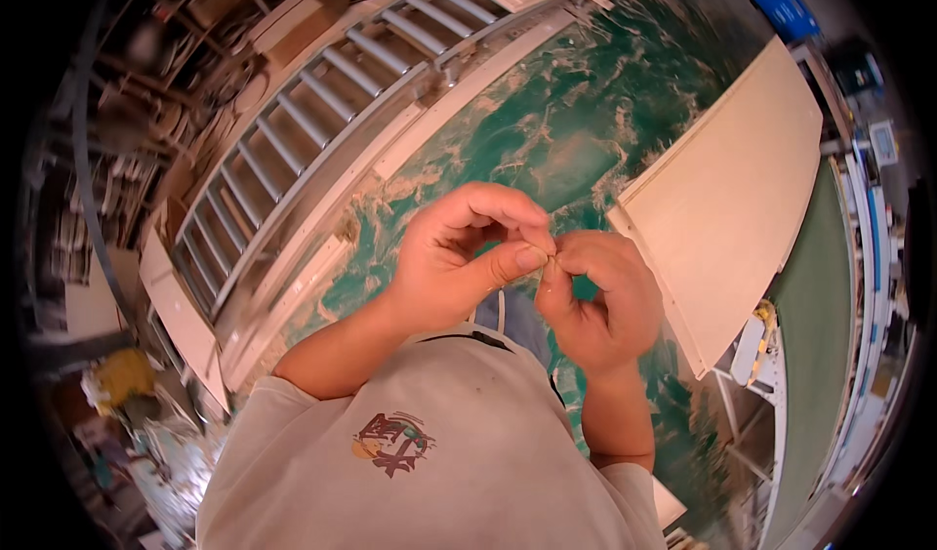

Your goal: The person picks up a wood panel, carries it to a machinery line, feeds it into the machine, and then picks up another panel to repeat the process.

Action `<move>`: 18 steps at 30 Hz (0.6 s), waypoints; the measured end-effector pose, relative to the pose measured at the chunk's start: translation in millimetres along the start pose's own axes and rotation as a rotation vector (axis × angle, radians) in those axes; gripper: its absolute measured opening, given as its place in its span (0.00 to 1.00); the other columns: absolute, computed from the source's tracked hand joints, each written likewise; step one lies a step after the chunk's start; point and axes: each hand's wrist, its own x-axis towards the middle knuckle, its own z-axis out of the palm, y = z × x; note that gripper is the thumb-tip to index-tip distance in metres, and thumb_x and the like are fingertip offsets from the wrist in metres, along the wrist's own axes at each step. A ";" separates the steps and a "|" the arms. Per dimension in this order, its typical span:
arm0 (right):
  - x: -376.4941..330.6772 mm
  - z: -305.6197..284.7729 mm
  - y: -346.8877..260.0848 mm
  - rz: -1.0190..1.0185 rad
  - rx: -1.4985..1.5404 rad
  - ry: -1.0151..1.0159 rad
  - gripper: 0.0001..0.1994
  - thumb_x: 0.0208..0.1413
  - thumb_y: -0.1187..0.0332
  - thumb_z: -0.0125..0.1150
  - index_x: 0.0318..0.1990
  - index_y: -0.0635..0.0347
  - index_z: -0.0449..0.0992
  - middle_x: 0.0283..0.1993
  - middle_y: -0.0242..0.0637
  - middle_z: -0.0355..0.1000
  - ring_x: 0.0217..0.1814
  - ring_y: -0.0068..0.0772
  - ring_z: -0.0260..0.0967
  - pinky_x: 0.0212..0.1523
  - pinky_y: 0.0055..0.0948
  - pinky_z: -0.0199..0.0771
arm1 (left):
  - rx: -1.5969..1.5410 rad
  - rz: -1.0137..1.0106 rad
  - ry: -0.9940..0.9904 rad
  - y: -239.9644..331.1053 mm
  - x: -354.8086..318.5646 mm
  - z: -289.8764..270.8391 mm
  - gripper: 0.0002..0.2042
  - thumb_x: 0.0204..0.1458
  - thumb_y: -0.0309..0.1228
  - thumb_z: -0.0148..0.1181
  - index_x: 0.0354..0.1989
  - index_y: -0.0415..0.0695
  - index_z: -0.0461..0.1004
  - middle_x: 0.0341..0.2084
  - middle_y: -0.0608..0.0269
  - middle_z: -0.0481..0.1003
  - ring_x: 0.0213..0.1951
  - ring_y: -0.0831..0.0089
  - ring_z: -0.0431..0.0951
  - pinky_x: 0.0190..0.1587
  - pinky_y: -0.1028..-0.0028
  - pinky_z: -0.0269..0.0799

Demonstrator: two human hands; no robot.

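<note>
In front of my chest, my left hand (451, 255) and my right hand (607, 294) meet at their fingertips. The thumb and forefinger of each are pinched together. Whatever sits between them is too small to make out; a tiny pale speck shows where the tips touch. Both hands are held up above the floor, apart from the boards around me. Nearest to my right hand is the edge of a large pale panel (732, 203).
A roller conveyor (327, 96) curves along the left, with pale strips of board (468, 96) beside it. Sawdust streaks the green floor (576, 160). At right stands a machine with a green bed (815, 345). A blue bin (786, 9) is at the far right.
</note>
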 end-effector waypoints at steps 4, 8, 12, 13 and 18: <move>80.7 4.2 106.1 -0.034 -0.069 0.153 0.12 0.42 0.83 0.68 0.33 0.60 0.75 0.27 0.37 0.74 0.26 0.32 0.74 0.23 0.25 0.73 | -0.050 -0.018 -0.090 -32.5 141.3 -24.4 0.12 0.58 0.22 0.64 0.49 0.40 0.72 0.40 0.57 0.77 0.41 0.73 0.79 0.43 0.73 0.77; 135.2 -5.1 212.8 -0.001 -0.137 0.198 0.11 0.42 0.83 0.69 0.33 0.61 0.75 0.27 0.38 0.74 0.25 0.32 0.73 0.23 0.25 0.72 | -0.036 0.037 -0.124 -87.8 260.8 -35.3 0.11 0.58 0.22 0.64 0.49 0.39 0.73 0.39 0.58 0.77 0.41 0.74 0.79 0.42 0.75 0.76; 195.1 -18.4 302.2 0.099 -0.045 0.224 0.11 0.44 0.83 0.70 0.35 0.62 0.76 0.29 0.38 0.75 0.24 0.31 0.72 0.21 0.24 0.71 | 0.033 0.027 -0.143 -120.2 372.1 -44.5 0.11 0.58 0.20 0.63 0.48 0.39 0.73 0.38 0.58 0.77 0.39 0.75 0.78 0.40 0.76 0.75; 210.1 -19.8 322.0 0.117 -0.031 0.241 0.11 0.45 0.82 0.70 0.35 0.63 0.77 0.29 0.38 0.75 0.24 0.30 0.72 0.21 0.24 0.71 | 0.031 0.000 -0.152 -125.0 396.4 -48.2 0.11 0.58 0.20 0.63 0.48 0.39 0.74 0.38 0.58 0.77 0.38 0.75 0.78 0.39 0.76 0.75; 277.6 -41.1 415.6 0.213 -0.026 0.188 0.10 0.45 0.82 0.70 0.36 0.62 0.78 0.30 0.38 0.76 0.24 0.30 0.72 0.22 0.25 0.71 | 0.244 0.004 -0.278 -154.6 525.0 -59.6 0.09 0.55 0.19 0.65 0.44 0.39 0.76 0.36 0.59 0.78 0.37 0.75 0.76 0.39 0.75 0.74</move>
